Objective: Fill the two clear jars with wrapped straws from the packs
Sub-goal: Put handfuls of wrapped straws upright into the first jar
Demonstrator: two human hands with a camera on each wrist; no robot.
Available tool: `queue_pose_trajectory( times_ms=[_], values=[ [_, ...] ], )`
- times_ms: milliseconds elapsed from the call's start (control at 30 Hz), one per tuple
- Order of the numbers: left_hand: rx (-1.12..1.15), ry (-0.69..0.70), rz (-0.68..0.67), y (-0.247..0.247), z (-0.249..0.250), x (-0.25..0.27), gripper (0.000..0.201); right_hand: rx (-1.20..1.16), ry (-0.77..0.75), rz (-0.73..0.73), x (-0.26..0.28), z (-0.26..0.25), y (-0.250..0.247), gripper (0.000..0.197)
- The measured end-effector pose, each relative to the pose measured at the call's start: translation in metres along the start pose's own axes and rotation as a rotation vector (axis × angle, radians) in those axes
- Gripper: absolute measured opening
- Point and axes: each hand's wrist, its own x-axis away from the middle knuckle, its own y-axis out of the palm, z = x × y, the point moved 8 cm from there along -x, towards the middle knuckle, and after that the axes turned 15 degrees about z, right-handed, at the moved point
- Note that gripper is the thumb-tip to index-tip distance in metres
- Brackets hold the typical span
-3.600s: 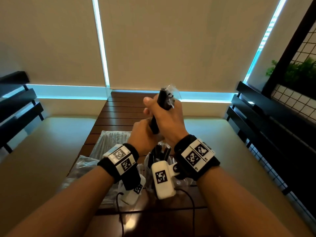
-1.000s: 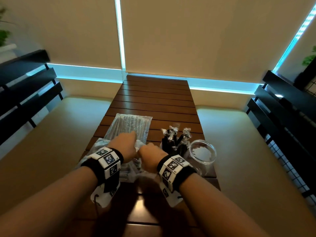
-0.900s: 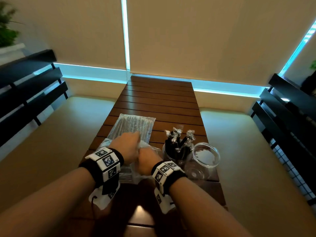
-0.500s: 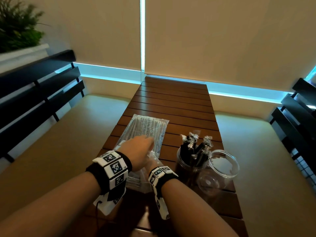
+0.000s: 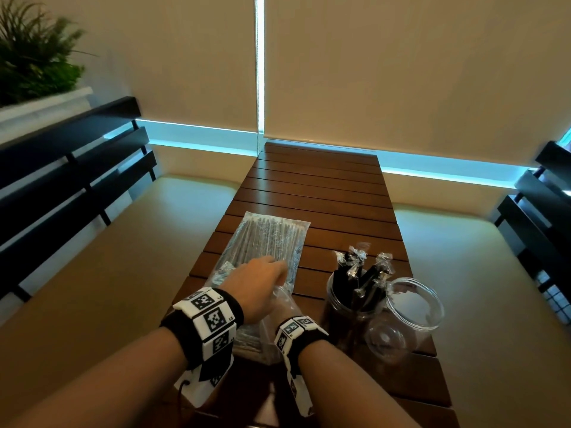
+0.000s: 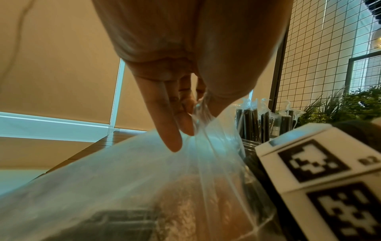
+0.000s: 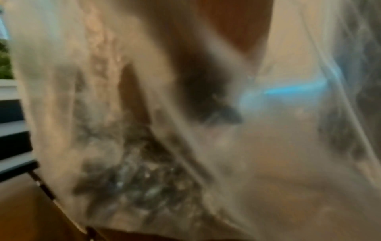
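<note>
My left hand pinches the clear film of the near straw pack and lifts its mouth. My right hand reaches into that pack and only its wrist shows. In the right wrist view, blurred film covers everything and a bundle of dark wrapped straws shows through it. A second, flat pack lies farther back. To the right, one clear jar holds several black wrapped straws. Another clear jar, with nothing in it, stands right beside it.
The slatted wooden table runs away from me to a window blind. Beige bench seats flank it on both sides, with dark slatted backrests. A green plant stands at the upper left.
Both hands came down from holding a straw bundle above the jar to the near pack. Over the last second my right hand slid deeper into the pack, and my view swung left.
</note>
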Motion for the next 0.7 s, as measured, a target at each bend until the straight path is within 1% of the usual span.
queue_pose_trajectory(
  times_ms=[67, 100, 133, 167, 200, 233, 333, 367, 467, 533, 600, 667, 700],
  values=[
    [0.012, -0.008, 0.000, -0.001, -0.002, -0.001, 0.017, -0.081, -0.106, -0.076, 0.001, 0.004, 0.013, 0.031],
    [0.018, -0.013, -0.001, -0.001, -0.004, -0.002, 0.017, -0.109, -0.110, -0.038, -0.002, 0.011, 0.018, 0.032],
    [0.023, -0.017, 0.001, -0.001, -0.005, -0.003, 0.018, -0.174, -0.093, 0.100, -0.009, 0.013, 0.021, 0.031],
    [0.029, -0.024, 0.004, -0.002, -0.007, -0.003, 0.018, -0.366, -0.125, 0.092, -0.011, 0.012, 0.034, 0.033],
    [0.036, -0.037, 0.008, -0.003, -0.008, -0.004, 0.018, -0.521, -0.167, 0.013, -0.008, 0.014, 0.044, 0.036],
    [0.044, -0.050, 0.014, -0.004, -0.010, -0.004, 0.018, -0.591, -0.164, 0.005, -0.009, 0.018, 0.051, 0.038],
    [0.065, -0.079, 0.024, -0.006, -0.012, -0.006, 0.019, -0.788, -0.115, 0.085, -0.016, 0.019, 0.057, 0.035],
    [0.064, -0.080, 0.020, -0.005, -0.012, -0.007, 0.019, -0.832, -0.110, 0.072, -0.013, 0.020, 0.059, 0.034],
    [0.047, -0.063, 0.006, -0.001, -0.008, -0.005, 0.022, -0.806, -0.107, 0.013, -0.003, 0.026, 0.062, 0.035],
    [0.038, -0.045, 0.003, 0.002, -0.007, -0.004, 0.023, -0.800, -0.096, -0.058, 0.007, 0.034, 0.067, 0.035],
    [0.036, -0.036, -0.009, 0.003, -0.006, -0.001, 0.023, -0.787, -0.095, -0.087, 0.012, 0.034, 0.069, 0.036],
    [0.037, -0.031, -0.017, 0.003, -0.006, 0.000, 0.024, -0.778, -0.043, -0.124, 0.010, 0.032, 0.071, 0.038],
    [0.034, -0.026, -0.015, 0.003, -0.006, -0.001, 0.025, -0.768, 0.012, -0.145, 0.009, 0.032, 0.074, 0.039]
  ],
)
